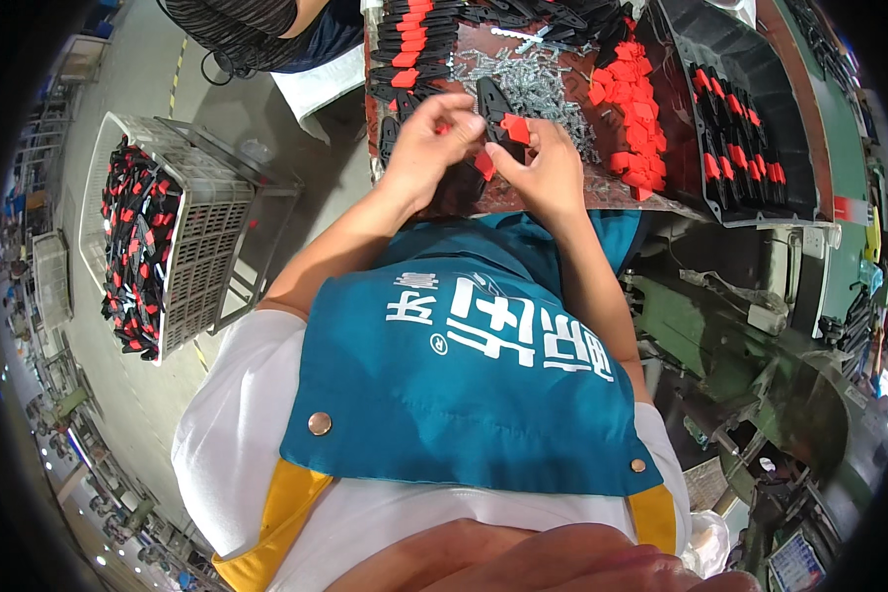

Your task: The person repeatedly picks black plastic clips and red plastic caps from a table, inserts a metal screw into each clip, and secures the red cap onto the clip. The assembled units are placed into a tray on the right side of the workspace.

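Over the near part of the work table, my right hand (548,170) grips a long tapered black plastic part with a red piece (515,127) on it. The black part's narrow end (489,96) points away from me. A second red piece (484,165) shows by my right thumb. Close on the left, my left hand (429,148) is closed, fingertips pinched near the black part. A bit of red shows at its fingers, but what they hold is too hidden to name. Beyond both hands lies a heap of small silvery metal pins (533,79).
Red plastic pieces (629,109) are piled right of the pins. Black-and-red parts (409,44) line the table's left side. A black bin (686,118) at right and a grey crate (202,237) at left hold similar parts. Another person (306,49) sits at the far left. Green machinery (740,326) stands at right.
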A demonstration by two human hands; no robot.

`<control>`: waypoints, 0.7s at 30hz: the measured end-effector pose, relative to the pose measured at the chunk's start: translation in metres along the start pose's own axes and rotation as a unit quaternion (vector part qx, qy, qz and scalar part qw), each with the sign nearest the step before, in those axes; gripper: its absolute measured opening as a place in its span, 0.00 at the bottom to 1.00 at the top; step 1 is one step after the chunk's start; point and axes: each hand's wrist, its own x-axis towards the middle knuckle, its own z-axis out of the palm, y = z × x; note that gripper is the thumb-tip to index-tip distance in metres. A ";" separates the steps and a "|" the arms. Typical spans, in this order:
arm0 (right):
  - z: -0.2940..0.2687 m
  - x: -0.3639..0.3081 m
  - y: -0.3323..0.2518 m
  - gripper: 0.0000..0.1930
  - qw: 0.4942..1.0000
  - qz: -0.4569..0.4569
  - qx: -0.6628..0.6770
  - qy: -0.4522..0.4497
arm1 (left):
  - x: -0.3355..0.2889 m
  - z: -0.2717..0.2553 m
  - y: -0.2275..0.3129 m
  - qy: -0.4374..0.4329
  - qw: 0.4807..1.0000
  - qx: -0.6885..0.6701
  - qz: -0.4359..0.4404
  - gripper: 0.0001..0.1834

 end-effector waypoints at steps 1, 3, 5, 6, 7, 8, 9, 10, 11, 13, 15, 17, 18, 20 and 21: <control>0.006 0.004 0.009 0.24 1.000 0.015 -0.024 -0.006 | 0.000 -0.008 0.008 0.012 1.000 -0.003 0.003 0.18; 0.014 0.002 0.019 0.24 0.994 0.030 -0.096 -0.049 | 0.006 -0.024 0.010 0.084 0.995 -0.005 0.057 0.17; 0.025 -0.004 0.023 0.26 0.995 0.046 -0.063 -0.067 | 0.005 -0.038 0.011 0.100 0.991 0.051 0.075 0.17; 0.031 -0.007 0.024 0.27 0.994 0.055 -0.047 -0.078 | 0.004 -0.043 0.008 0.099 0.992 0.047 0.068 0.16; 0.037 -0.011 0.026 0.28 0.994 0.052 -0.059 -0.073 | 0.003 -0.047 0.004 0.097 0.993 0.043 0.060 0.16; 0.042 -0.011 0.025 0.29 0.994 0.046 -0.070 -0.065 | 0.003 -0.050 -0.001 0.099 0.994 0.035 0.042 0.16; 0.045 -0.010 0.023 0.31 0.994 0.040 -0.082 -0.057 | 0.002 -0.052 -0.006 0.100 0.994 0.028 0.023 0.16; 0.045 -0.011 0.022 0.34 0.993 0.041 -0.072 -0.086 | 0.001 -0.053 -0.011 0.100 0.995 0.020 0.005 0.16; 0.042 -0.008 0.019 0.34 0.992 0.058 -0.056 -0.096 | -0.001 -0.052 -0.014 0.098 0.995 0.018 -0.009 0.16; 0.034 0.002 0.010 0.34 0.989 0.090 -0.023 -0.117 | -0.002 -0.052 -0.014 0.095 0.995 0.033 -0.011 0.16; 0.021 0.024 0.011 0.33 0.986 0.105 -0.045 -0.117 | -0.001 -0.051 -0.011 0.098 0.995 0.030 -0.017 0.15; 0.010 0.054 0.015 0.28 0.995 0.040 -0.025 -0.083 | -0.001 -0.053 -0.009 0.103 0.994 0.024 -0.012 0.15; 0.012 0.073 0.020 0.25 0.997 0.008 -0.051 -0.055 | 0.001 -0.055 -0.008 0.102 0.995 0.020 -0.004 0.15; 0.023 0.123 0.041 0.20 0.988 -0.096 -0.123 0.006 | 0.004 -0.056 -0.005 0.100 0.995 0.011 0.015 0.15; 0.031 0.150 0.057 0.18 0.971 -0.167 -0.167 0.042 | 0.004 -0.056 -0.002 0.098 0.995 0.007 0.027 0.14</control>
